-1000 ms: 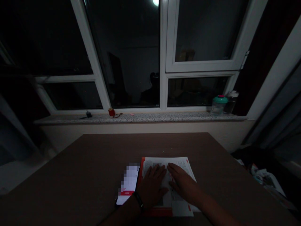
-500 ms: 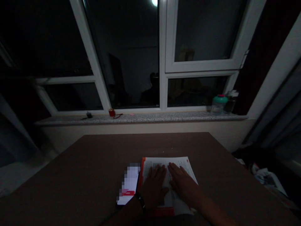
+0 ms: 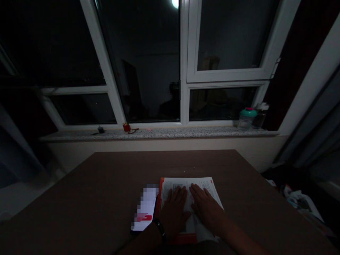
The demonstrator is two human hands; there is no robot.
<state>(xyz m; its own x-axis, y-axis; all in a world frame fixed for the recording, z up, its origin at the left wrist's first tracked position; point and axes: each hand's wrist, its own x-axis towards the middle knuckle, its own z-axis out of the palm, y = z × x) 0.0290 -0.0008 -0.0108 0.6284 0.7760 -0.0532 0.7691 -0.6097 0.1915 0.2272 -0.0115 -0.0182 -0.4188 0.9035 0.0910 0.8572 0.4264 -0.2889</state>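
An open book with printed pages and a red-orange cover edge lies on the dark brown table. Flat on its left side rests my left hand, fingers spread, a dark band round the wrist. My right hand lies flat on the right part of the pages, its fingers stretched out and close together. The palms hide much of the print. Just left of the book is a phone with a lit screen, partly blurred out; neither hand is on it.
Beyond the table runs a speckled stone windowsill. On it stand a teal-lidded bottle, a clear bottle, a small red object with a cord and a small dark item. Crumpled items lie beyond the table's right edge.
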